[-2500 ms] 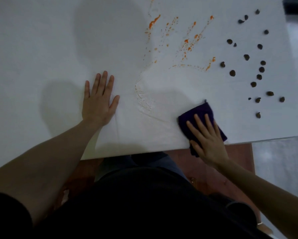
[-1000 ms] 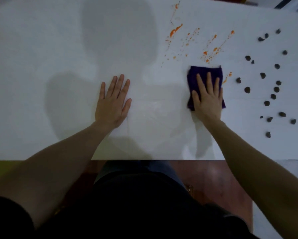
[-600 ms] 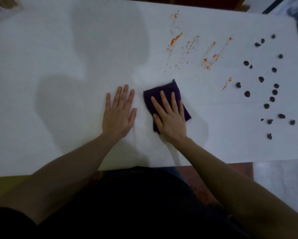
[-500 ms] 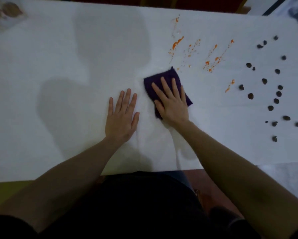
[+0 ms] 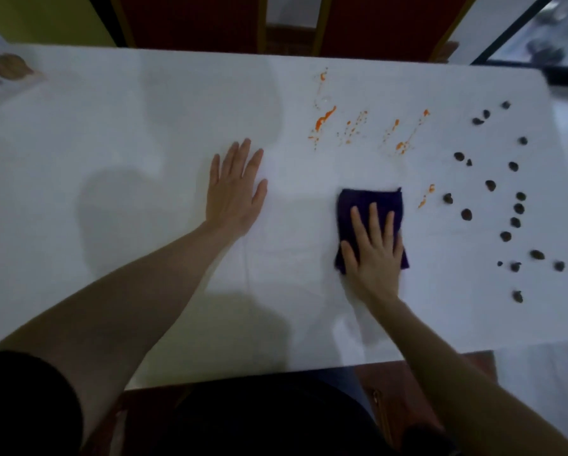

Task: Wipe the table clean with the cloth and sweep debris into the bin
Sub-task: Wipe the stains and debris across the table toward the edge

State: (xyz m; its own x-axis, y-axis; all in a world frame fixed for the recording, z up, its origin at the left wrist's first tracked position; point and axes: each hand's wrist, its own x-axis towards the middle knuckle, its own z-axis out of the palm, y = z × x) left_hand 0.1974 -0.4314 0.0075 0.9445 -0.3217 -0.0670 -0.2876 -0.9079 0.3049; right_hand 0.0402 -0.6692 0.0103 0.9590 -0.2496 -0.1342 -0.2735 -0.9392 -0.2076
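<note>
A folded dark purple cloth [image 5: 368,202] lies flat on the white table [image 5: 111,159], right of centre. My right hand [image 5: 373,251] presses down on it, fingers spread, covering its near half. My left hand [image 5: 235,189] rests flat and open on the table to the left, holding nothing. Orange splatter stains [image 5: 323,120] streak the far part of the table beyond the cloth, with one small streak [image 5: 425,197] just right of it. Several dark debris pieces [image 5: 489,185] are scattered over the right end. No bin is in view.
Red chairs with yellow frames [image 5: 193,21] stand behind the far table edge. A pale item with brown pieces on it [image 5: 6,65] sits at the far left corner. The table's right edge lies just past the debris, with light floor beyond it.
My right hand slid the cloth from beside my left hand to the right, toward the small orange streak. My left hand stayed flat on the table. The camera tilted up, showing the chairs.
</note>
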